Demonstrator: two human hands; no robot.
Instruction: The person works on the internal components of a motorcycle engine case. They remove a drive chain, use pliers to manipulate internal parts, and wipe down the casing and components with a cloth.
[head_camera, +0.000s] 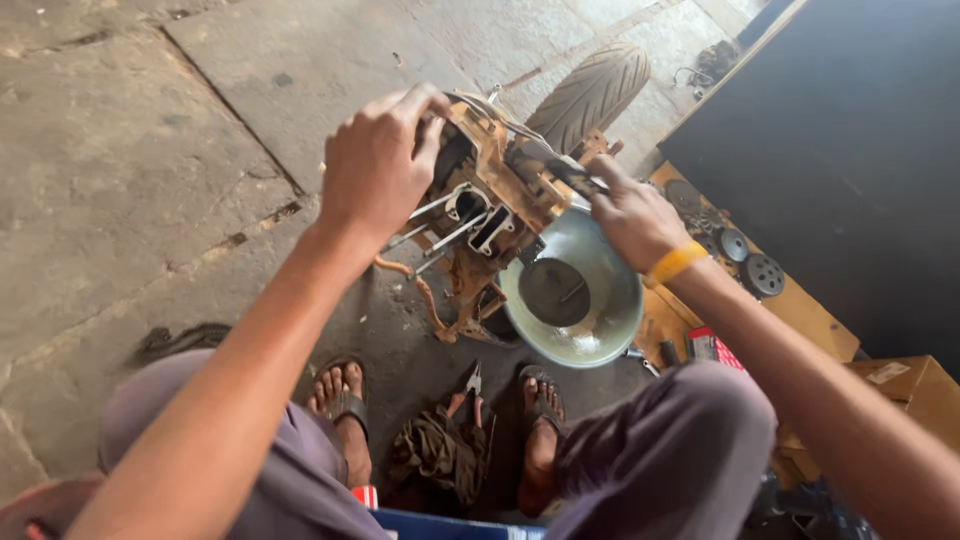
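My left hand (375, 165) is clenched over the top of the rusty engine (490, 215), at twelve o'clock from my feet. My right hand (630, 215) grasps a dark tool (555, 170) pressed against it. Bare studs (440, 225) stick out where the cylinder is already off; I judge stripping about halfway. A dished, dull steel bowl (575, 295) sits below, ribbed tyre (590, 95) beyond.

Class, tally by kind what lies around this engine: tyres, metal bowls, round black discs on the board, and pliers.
Tyre: 1
Metal bowl: 1
Round black discs: 4
Pliers: 1
Total: 7
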